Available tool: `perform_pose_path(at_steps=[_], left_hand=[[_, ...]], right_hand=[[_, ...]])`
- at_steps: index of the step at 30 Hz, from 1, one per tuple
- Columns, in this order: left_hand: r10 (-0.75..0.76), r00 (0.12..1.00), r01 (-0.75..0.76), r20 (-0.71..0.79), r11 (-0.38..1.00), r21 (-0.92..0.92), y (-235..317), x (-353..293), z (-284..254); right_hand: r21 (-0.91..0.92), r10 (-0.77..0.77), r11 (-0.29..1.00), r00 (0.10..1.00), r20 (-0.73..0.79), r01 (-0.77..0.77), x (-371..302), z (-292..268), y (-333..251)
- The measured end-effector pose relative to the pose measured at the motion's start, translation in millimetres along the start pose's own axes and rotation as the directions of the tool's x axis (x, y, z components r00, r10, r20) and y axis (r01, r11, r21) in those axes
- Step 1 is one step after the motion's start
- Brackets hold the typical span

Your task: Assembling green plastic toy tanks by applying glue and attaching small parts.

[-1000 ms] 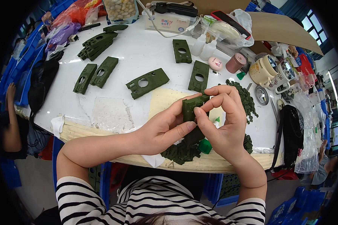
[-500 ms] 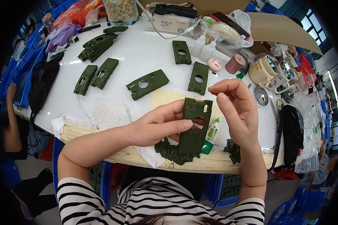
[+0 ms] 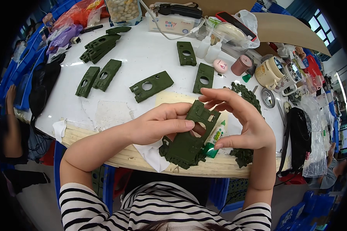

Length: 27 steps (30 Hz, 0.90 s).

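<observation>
My left hand [image 3: 160,125] grips a dark green plastic model tank hull [image 3: 185,148] by its left side, thumb on top near the round hole. The hull is tilted, its far end leaning right. My right hand [image 3: 254,129] is open at its right, thumb and fingers spread wide. Its fingertips are close to the hull's far corner; whether they touch cannot be made out. Beneath that hand's thumb lies a white glue bottle with a green cap [image 3: 218,136]. Small dark green parts [image 3: 166,151] lie partly hidden under the hull.
More green hulls [image 3: 152,86] lie across the white table [image 3: 138,50], with several stacked at the far left [image 3: 100,48]. Another heap of small green parts [image 3: 243,158] is at the right. Beyond stand white squeeze bottles [image 3: 213,52], a pink cylinder [image 3: 241,65] and a cream mug [image 3: 270,73].
The hull has turned, its far end swinging right. My right hand has opened wider, its thumb dropping toward the glue bottle, uncovering more of the small parts heaped at the right.
</observation>
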State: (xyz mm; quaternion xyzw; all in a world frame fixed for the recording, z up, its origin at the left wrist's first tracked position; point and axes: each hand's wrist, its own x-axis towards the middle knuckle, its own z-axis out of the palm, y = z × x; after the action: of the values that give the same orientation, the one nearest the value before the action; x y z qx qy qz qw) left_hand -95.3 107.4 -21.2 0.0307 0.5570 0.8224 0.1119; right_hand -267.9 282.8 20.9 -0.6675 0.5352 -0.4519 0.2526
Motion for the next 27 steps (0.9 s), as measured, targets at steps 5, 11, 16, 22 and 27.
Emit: perform_pose_path(at_steps=[5,11,16,22,27], left_hand=[[0.006,1.0,-0.007,0.007,0.999,0.038,-6,0,1],[-0.052,0.998,0.05,0.028,0.997,0.066,-2,-1,-1],[0.018,0.985,-0.071,-0.173,0.949,-0.306,5,3,-2],[0.344,0.914,-0.352,-0.216,0.936,0.002,-10,9,10],[0.418,0.877,-0.421,-0.237,0.906,0.038,-15,7,5]], right_hand=[[-0.07,0.022,0.997,0.993,0.116,-0.014,4,2,0],[-0.127,0.043,0.992,0.99,0.133,-0.026,5,1,5],[-0.045,-0.022,0.999,0.981,-0.192,0.014,1,1,9],[0.071,0.059,0.997,0.865,-0.498,-0.028,3,20,14],[-0.196,-0.106,0.981,0.879,-0.465,0.015,5,37,10]])
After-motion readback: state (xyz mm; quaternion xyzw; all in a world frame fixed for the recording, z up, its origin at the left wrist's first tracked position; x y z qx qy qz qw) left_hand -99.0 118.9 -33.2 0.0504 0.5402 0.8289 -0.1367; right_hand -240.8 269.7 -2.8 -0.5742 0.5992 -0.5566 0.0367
